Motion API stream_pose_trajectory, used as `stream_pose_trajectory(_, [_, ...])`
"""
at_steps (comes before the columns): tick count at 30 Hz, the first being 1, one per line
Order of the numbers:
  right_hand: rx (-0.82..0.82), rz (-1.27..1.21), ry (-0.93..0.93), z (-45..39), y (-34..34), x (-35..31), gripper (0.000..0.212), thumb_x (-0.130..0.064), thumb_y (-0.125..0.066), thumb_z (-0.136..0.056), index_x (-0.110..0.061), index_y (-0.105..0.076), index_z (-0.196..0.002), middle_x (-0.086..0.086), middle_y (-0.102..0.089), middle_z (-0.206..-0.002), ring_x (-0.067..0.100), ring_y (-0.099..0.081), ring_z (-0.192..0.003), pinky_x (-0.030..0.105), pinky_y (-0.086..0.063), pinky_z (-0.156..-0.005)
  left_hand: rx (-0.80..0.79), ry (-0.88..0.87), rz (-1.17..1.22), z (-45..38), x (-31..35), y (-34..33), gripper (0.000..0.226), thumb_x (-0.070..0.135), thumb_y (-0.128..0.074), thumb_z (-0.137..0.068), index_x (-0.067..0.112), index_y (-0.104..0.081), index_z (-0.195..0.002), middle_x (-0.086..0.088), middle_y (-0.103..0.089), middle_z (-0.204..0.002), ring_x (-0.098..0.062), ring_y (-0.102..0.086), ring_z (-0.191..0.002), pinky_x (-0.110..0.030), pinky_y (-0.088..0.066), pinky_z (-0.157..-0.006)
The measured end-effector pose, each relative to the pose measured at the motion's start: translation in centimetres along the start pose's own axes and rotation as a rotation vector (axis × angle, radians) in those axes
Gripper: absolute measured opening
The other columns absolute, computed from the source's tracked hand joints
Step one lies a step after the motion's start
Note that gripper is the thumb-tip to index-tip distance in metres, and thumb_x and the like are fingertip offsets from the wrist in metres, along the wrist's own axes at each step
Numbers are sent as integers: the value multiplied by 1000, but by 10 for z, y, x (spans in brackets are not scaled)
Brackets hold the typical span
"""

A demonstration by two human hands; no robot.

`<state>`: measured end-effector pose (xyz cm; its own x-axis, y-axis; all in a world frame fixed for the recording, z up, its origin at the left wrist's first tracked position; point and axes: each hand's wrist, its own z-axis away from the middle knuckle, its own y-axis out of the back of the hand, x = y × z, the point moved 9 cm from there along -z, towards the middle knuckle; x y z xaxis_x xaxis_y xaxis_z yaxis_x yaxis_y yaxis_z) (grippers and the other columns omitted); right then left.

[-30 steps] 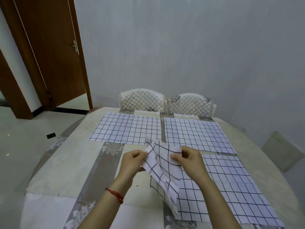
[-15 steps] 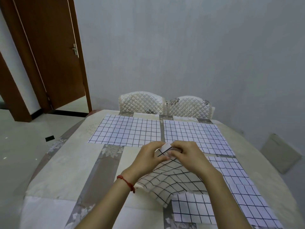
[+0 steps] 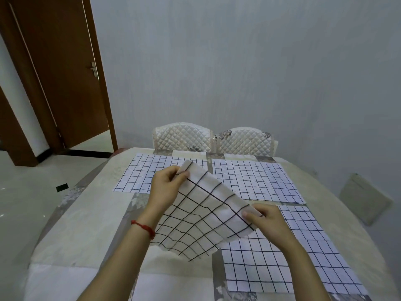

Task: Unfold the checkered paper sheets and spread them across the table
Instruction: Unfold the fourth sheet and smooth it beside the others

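Observation:
A white sheet with a black grid (image 3: 201, 213) is held opened out above the near middle of the table (image 3: 86, 224). My left hand (image 3: 167, 187) pinches its far upper corner. My right hand (image 3: 264, 220) pinches its right corner, lower and nearer. The sheet's near edge hangs just above the tabletop. Three more checkered sheets lie flat: one at the far left (image 3: 138, 177), one at the far right (image 3: 256, 181), and one at the near right (image 3: 293, 257), partly under my right arm.
Two quilted white chair backs (image 3: 212, 140) stand at the table's far edge, against the grey wall. A brown door (image 3: 54, 72) is open at the left. A flat beige panel (image 3: 364, 200) leans against the wall on the right.
The folded sheet has opened out. My hands, close together half a second ago, have drawn apart: the left up and away, the right down and to the right.

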<state>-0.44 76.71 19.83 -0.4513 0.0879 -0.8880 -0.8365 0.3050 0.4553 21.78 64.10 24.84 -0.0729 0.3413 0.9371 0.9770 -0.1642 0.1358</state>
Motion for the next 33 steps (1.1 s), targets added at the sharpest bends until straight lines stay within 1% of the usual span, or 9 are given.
stream_pose_trajectory(2, [27, -56, -7, 1, 2, 0, 23, -9, -62, -83, -16, -69, -62, -7, -58, -60, 4, -52, -59, 14, -43, -57, 48, 10, -6, -1, -6, 9, 24, 10, -61, -84, 1, -55, -62, -6, -43, -58, -15, -39, -59, -26, -30, -54])
stream_pose_trajectory(7, [106, -206, -10, -2, 6, -16, 17, -11, -65, -81, 1, -66, -70, 9, -59, -67, 15, -52, -64, 26, -42, -65, 221, 51, -169, 6, -24, 25, 32, 16, -61, -83, 10, -47, -56, 0, -43, -56, -15, -38, -57, -26, -28, -53])
stream_pose_trajectory(9, [108, -195, 5, -4, 2, -27, 15, -9, -67, -79, -7, -69, -64, 4, -62, -64, 10, -53, -62, 19, -43, -62, 260, 75, -268, 9, -31, 24, 9, 18, -64, -82, 17, -58, -75, 2, -55, -75, -14, -48, -73, -22, -34, -60])
stream_pose_trajectory(11, [84, -129, 23, -6, -5, -38, 21, -8, -69, -77, -18, -68, -58, -8, -63, -55, 1, -54, -56, 10, -41, -57, 235, 111, -314, 14, -39, 17, 26, 20, -66, -80, 15, -59, -105, 3, -54, -99, -13, -50, -90, -23, -36, -74])
stream_pose_trajectory(13, [61, -58, 13, -8, -12, -44, 24, -12, -71, -76, -22, -66, -55, -13, -62, -50, -4, -53, -51, 6, -40, -54, 215, 86, -341, 19, -38, 10, 37, 20, -66, -81, 14, -54, -115, 3, -50, -105, -12, -48, -95, -27, -39, -79])
stream_pose_trajectory(19, [76, 113, 30, -7, -22, -60, 12, -20, -72, -75, -18, -68, -64, -1, -68, -69, 13, -59, -66, 22, -43, -61, -91, -126, -263, 44, -3, -32, 19, 26, -68, -79, 19, -67, -96, 14, -61, -92, 1, -55, -91, -11, -38, -77])
stream_pose_trajectory(22, [64, 194, 55, -7, -25, -66, 16, -23, -71, -76, -25, -66, -62, -5, -65, -62, 8, -54, -59, 23, -40, -56, -239, -268, -305, 56, 13, -51, 23, 27, -72, -75, 22, -67, -97, 13, -64, -96, 0, -56, -96, -12, -41, -85])
stream_pose_trajectory(29, [-4, 223, 127, 0, -29, -76, 9, -24, -72, -77, -20, -70, -68, 2, -68, -70, 14, -56, -65, 29, -45, -64, -124, -369, -317, 54, 26, -47, 28, 41, -54, -78, 21, -69, -92, 12, -66, -88, -4, -57, -88, -26, -48, -79])
stream_pose_trajectory(33, [-17, 195, 156, 4, -26, -81, 12, -30, -71, -77, -23, -69, -67, -1, -69, -69, 5, -54, -63, 18, -42, -61, -122, -379, -338, 51, 30, -46, 18, 31, -59, -81, 15, -69, -82, 11, -65, -78, 2, -57, -80, -12, -44, -72])
